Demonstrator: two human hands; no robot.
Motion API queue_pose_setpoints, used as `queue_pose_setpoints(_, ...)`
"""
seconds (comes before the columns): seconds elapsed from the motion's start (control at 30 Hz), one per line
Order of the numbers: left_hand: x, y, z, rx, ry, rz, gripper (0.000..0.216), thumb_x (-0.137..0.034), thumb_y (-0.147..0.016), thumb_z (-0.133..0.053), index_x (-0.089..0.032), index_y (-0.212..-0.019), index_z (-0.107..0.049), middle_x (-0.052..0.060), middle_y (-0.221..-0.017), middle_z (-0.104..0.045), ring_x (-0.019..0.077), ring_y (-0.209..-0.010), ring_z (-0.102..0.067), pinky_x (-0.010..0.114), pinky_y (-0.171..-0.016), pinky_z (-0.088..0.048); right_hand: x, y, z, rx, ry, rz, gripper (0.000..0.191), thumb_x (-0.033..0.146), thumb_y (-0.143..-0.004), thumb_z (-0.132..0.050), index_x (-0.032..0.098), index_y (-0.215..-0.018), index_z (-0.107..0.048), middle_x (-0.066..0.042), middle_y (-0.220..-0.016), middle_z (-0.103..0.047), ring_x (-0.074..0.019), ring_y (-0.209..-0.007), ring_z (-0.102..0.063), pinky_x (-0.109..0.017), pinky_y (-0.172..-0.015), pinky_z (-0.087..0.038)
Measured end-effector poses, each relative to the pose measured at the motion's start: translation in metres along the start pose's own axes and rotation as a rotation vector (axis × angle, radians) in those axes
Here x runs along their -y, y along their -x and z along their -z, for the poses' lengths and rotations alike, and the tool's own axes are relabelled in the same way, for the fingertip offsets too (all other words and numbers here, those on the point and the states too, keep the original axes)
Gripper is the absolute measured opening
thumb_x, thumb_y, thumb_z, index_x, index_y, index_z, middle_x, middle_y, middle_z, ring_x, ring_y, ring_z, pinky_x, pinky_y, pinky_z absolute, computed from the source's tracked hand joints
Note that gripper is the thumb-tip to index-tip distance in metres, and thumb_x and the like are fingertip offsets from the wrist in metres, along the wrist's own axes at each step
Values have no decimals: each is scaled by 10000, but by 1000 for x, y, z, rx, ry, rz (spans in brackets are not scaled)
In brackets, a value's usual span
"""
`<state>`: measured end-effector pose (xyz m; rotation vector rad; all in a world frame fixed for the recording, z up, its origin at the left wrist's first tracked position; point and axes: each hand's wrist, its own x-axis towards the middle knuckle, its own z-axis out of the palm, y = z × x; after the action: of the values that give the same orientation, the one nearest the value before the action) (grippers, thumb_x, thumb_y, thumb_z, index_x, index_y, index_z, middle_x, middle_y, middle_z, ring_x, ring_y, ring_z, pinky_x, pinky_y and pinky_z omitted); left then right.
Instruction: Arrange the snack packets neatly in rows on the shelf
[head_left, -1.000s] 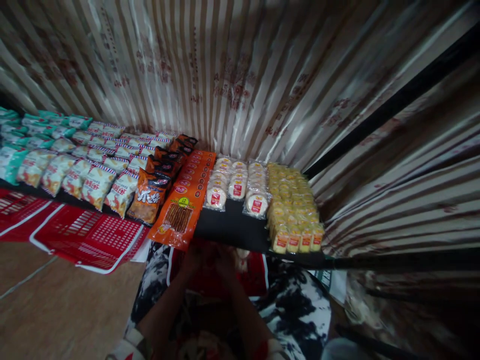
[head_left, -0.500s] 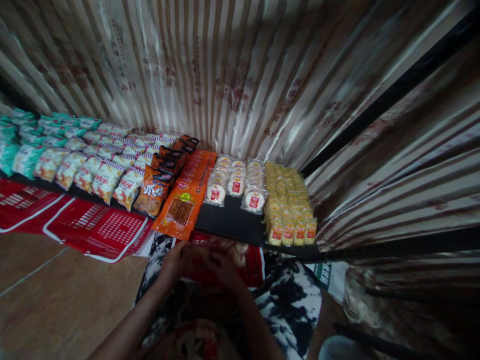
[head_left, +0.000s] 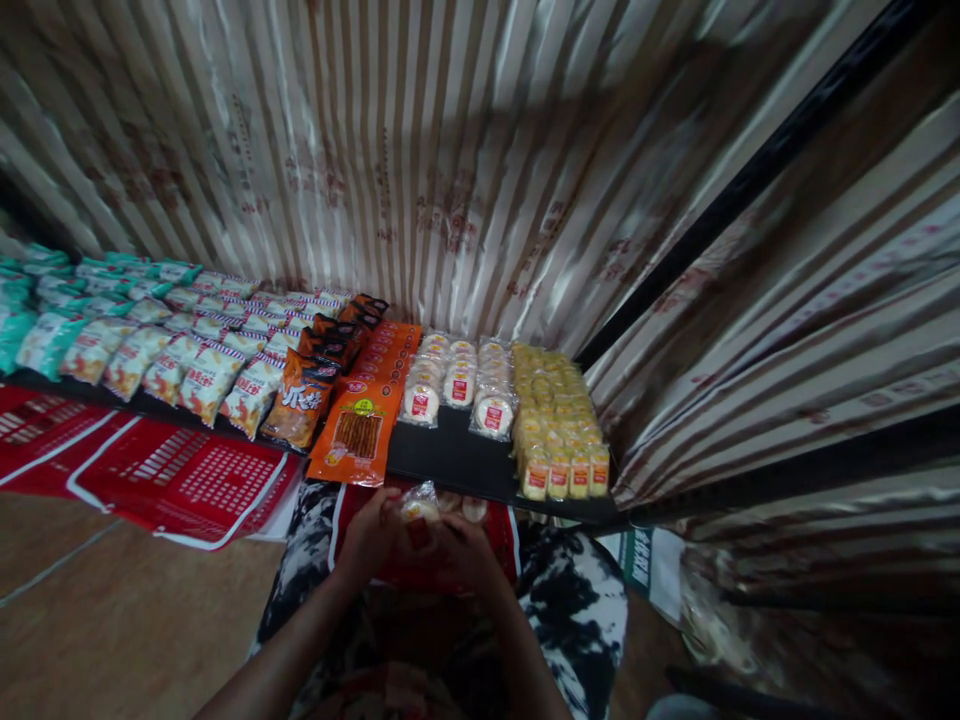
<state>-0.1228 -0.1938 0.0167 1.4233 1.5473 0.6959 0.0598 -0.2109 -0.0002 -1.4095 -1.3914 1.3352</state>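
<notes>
Both of my hands hold a clear-wrapped round rice cracker pack point(head_left: 418, 510) with a red label, just in front of the shelf edge. My left hand point(head_left: 373, 530) is closed on its left side, and my right hand point(head_left: 461, 545) grips the right side. Under them, over my lap, is a red white-edged container or bag point(head_left: 507, 560); several pale round wrapped pieces point(head_left: 474, 508) show in it. Rows of similar cracker packs point(head_left: 494, 412) stand on the black shelf point(head_left: 450, 455) beyond my hands.
Left of the crackers lie an orange snack bag point(head_left: 356, 430), dark orange bags point(head_left: 300, 400), white snack bags point(head_left: 202, 380) and teal bags point(head_left: 49, 340). Yellow wrapped cakes point(head_left: 559, 430) fill the right end. A striped curtain point(head_left: 450, 150) and a black bar point(head_left: 742, 190) stand behind.
My hands have raised the cracker pack, which now shows clearly between them. The view has tilted slightly, so the shelf goods sit lower and further left.
</notes>
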Motion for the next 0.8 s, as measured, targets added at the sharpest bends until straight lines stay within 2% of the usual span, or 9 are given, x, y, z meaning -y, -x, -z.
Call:
queue_pose_setpoints(0.2,-20,1,0,-39,49,-61,356,-175,-768,-397,-162,-1084,-562,58,-975,-676,169,-865,-636,282,-815,-480,9,-4,7,-65,-204,-36,499,609,-675,-647,191,-941,-702,-66,-928,-709,-223,-852,-636,-329,-765,-493)
queue_pose_setpoints(0.4,-32,-8,-2,-139,42,-228,420,-161,-726,-435,-137,-1128,-556,110,-1112,-616,182,-897,-615,323,-851,-490,20,-10,10,-126,-360,-51,485,556,-657,-698,186,-969,-664,-62,-845,-705,-203,-749,-646,-340,-720,-505)
queue_pose_setpoints(0.5,-33,-19,-6,-171,26,-308,392,-139,-730,-419,-163,-1089,-575,96,-1092,-608,182,-903,-605,351,-858,-497,24,-15,10,-173,-368,-61,478,537,-642,-711,187,-962,-649,-52,-799,-693,-185,-697,-633,-300,-631,-497)
queue_pose_setpoints(0.6,-34,-30,-11,-204,-12,-355,372,-132,-750,-423,-165,-1083,-586,110,-1155,-572,204,-1011,-578,400,-926,-471,28,-22,10,-218,-372,-65,468,526,-633,-712,184,-943,-635,-38,-757,-678,-164,-643,-615,-261,-565,-471)
queue_pose_setpoints(0.7,-40,-38,-17,-202,-57,-354,359,-128,-766,-436,-163,-1082,-602,117,-1261,-500,218,-1143,-520,403,-993,-432,31,-29,10,-252,-346,-31,438,514,-656,-691,188,-942,-625,-31,-770,-669,-149,-635,-600,-245,-553,-469)
queue_pose_setpoints(0.8,-49,-43,-21,-176,-106,-333,371,-123,-785,-427,-166,-1110,-600,113,-1339,-435,216,-1186,-496,392,-1023,-409,33,-38,13,-309,-283,-25,434,514,-658,-673,185,-937,-624,-27,-794,-659,-138,-614,-582,-247,-548,-479)
